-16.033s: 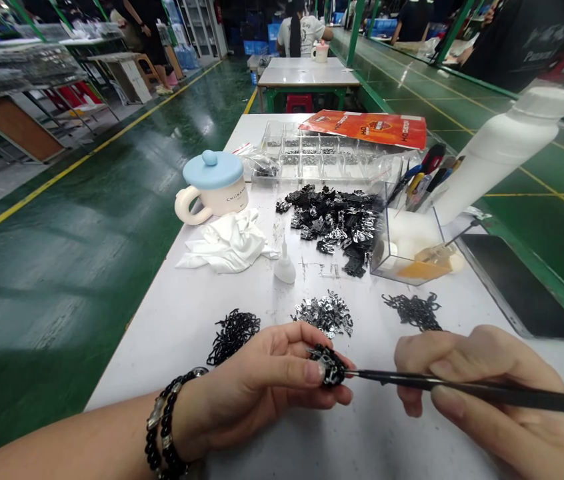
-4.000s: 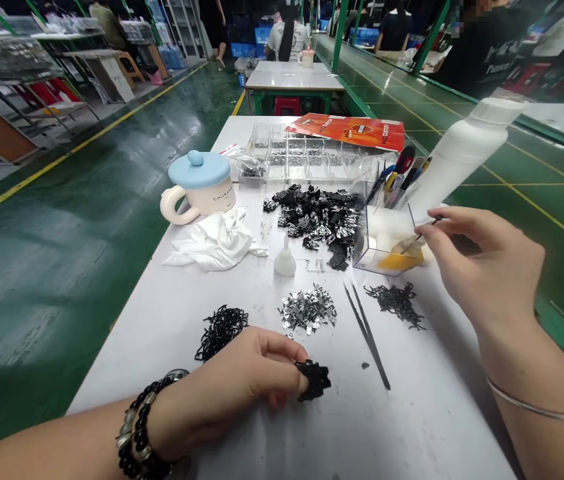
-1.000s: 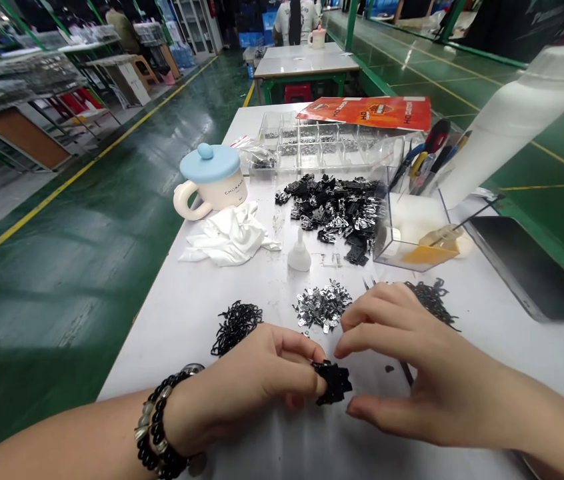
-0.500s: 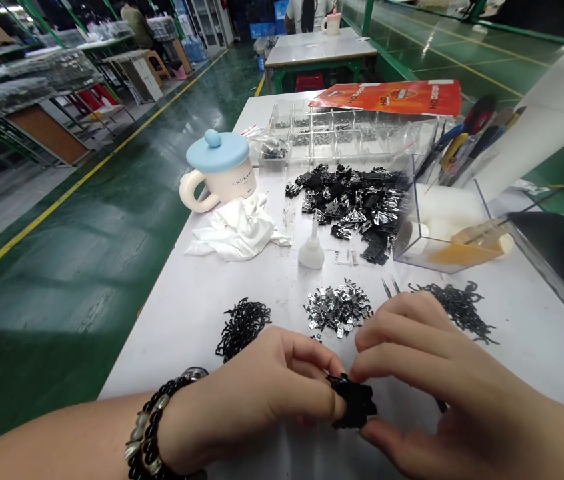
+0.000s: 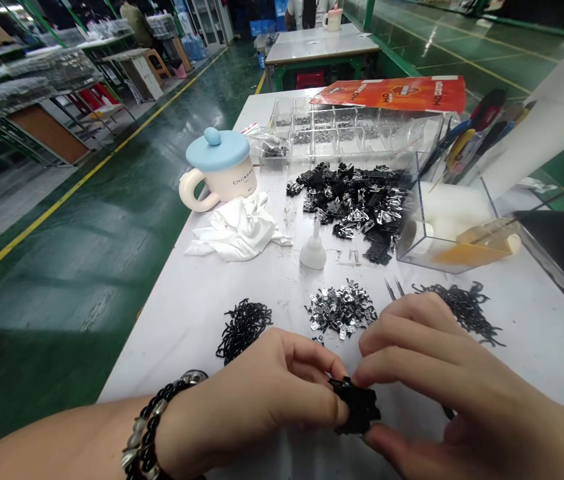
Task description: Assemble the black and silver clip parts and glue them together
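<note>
The left hand point(image 5: 257, 400) and right hand point(image 5: 442, 380) curl half-closed, their fingers pinching a black clump of metal clips point(image 5: 359, 407) between them; a pile of silver clips point(image 5: 341, 310) lies just beyond both hands.

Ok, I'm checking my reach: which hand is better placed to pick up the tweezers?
Probably the right hand: the tweezers lie just beyond its fingers, while the left hand, pinching the black metal cluster, sits farther away.

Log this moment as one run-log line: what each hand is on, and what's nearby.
left hand: gripping black metal clump | right hand: fingers on same clump | nearby: silver metal pieces, tweezers
</note>
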A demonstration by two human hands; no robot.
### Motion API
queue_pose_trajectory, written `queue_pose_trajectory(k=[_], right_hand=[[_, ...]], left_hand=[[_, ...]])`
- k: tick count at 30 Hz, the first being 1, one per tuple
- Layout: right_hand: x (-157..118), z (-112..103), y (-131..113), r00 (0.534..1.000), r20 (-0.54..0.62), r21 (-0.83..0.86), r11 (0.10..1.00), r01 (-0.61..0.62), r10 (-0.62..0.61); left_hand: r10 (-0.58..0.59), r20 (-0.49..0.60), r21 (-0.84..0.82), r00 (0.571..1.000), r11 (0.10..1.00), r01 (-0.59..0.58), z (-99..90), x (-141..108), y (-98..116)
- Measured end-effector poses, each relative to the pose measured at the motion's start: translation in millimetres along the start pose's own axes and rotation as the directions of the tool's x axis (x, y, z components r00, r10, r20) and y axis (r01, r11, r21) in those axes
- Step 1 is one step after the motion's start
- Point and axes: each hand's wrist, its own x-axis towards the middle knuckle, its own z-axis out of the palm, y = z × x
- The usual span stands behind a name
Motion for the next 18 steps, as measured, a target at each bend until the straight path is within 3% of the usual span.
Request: queue_pose_trajectory(k=[18], right_hand=[[-2.3,2.3,-0.9,0.999,0.033,0.066,0.997,-0.042,0.040]], left_hand=[[0.015,-0.014,0.014,1.000,1.000,-0.014,0.2,1.7,0.6]])
